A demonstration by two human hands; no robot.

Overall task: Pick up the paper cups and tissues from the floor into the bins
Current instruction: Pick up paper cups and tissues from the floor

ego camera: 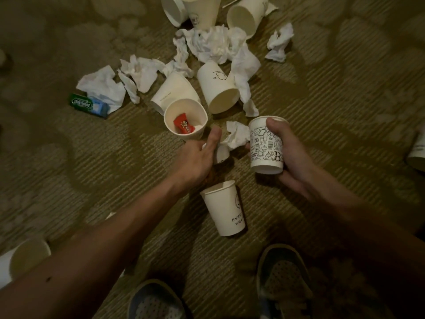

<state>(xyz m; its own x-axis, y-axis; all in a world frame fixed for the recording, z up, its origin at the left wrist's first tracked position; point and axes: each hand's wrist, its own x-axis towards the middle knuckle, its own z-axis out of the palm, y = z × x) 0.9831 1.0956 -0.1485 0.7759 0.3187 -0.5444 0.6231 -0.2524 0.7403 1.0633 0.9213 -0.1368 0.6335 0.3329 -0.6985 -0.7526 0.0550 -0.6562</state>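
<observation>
My right hand is shut on a printed paper cup, held upright above the carpet. My left hand curls around a small white cup on the floor, with a crumpled tissue at its mouth. A plain cup lies by my feet. Beside my left thumb is a cup holding a red wrapper, and two cups lie on their sides behind it. Several crumpled tissues and more cups are scattered further away. No bin is in view.
A green gum pack and a blue packet lie at the left under a tissue. One cup sits at the right edge and another at the lower left. My shoes are at the bottom.
</observation>
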